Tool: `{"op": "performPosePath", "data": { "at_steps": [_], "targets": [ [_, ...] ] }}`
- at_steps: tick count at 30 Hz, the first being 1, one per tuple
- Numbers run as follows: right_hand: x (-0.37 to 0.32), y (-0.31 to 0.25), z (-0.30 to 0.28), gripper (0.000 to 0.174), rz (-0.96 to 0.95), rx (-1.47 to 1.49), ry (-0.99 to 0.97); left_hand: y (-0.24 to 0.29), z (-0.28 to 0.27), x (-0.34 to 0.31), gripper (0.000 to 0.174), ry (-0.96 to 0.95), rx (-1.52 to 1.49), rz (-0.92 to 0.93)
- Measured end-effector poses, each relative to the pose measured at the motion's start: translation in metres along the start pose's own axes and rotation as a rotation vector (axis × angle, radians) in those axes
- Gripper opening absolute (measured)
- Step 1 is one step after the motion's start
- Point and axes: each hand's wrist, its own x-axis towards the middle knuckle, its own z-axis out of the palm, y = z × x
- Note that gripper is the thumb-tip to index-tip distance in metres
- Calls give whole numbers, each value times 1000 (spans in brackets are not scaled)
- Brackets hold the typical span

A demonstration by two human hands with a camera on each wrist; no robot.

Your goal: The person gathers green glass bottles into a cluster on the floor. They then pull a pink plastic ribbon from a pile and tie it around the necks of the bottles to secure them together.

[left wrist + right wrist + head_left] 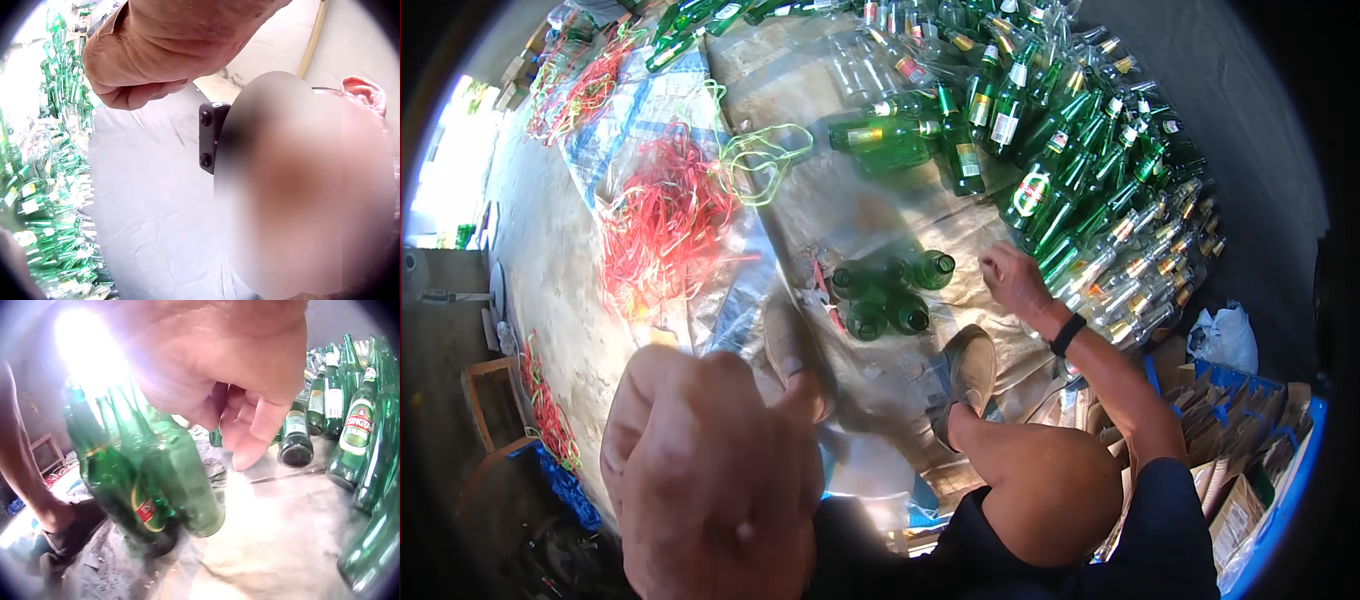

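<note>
Several green glass bottles [910,312] stand upright in a tight group on the floor between the person's feet. To the right of them hovers the right hand [1017,283], its fingers loosely bent and nothing between them. In the right wrist view the grouped bottles [194,487] stand left of that hand, apart from its fingertips. The left hand [710,470] is raised close to the head camera with its fingers curled in. Seen from the left wrist, this hand [169,44] is up beside the person's head, near a small black mount [212,137], and no held object shows.
A large mass of green and clear bottles [1090,150] covers the floor on the right. Red plastic twine [665,225] lies heaped at the left, with yellow-green twine [765,160] beside it. Cardboard [1235,430] and a white plastic bag [1225,338] are at the lower right.
</note>
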Motion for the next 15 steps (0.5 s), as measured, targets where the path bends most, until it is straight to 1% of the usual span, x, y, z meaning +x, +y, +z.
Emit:
{"op": "performPosePath", "data": {
  "at_steps": [1, 2, 3, 5, 6, 7, 9, 11, 14, 15],
  "targets": [
    [16, 7, 1, 10, 2, 2, 9, 1, -1, 0, 25, -9, 14, 20],
    [31, 11, 2, 14, 1, -34, 5, 6, -3, 1, 26, -44, -28, -33],
    [47, 14, 4, 18, -2, -69, 1, 8, -6, 2, 26, -40, -24, -31],
    [83, 29, 14, 31, -78, -145, -12, 10, -11, 5, 26, -77, -37, -23],
    [100, 29, 20, 43, -111, -184, 8, 13, -12, 6, 24, -59, -90, -56],
    [117, 30, 24, 50, -151, -184, -23, 14, -15, 8, 24, -53, -85, -52],
    [147, 34, 41, 52, -154, -223, -17, 13, -23, 13, 20, -118, -139, -23],
    [170, 30, 54, 52, -166, -258, -32, 9, -25, 15, 20, -101, -180, 14],
    [193, 24, 72, 52, -165, -341, -51, -1, -24, 17, 14, -118, -440, 197],
    [198, 23, 78, 52, -156, -387, -53, -2, -32, 16, 14, -115, -436, 194]
  ]
}}
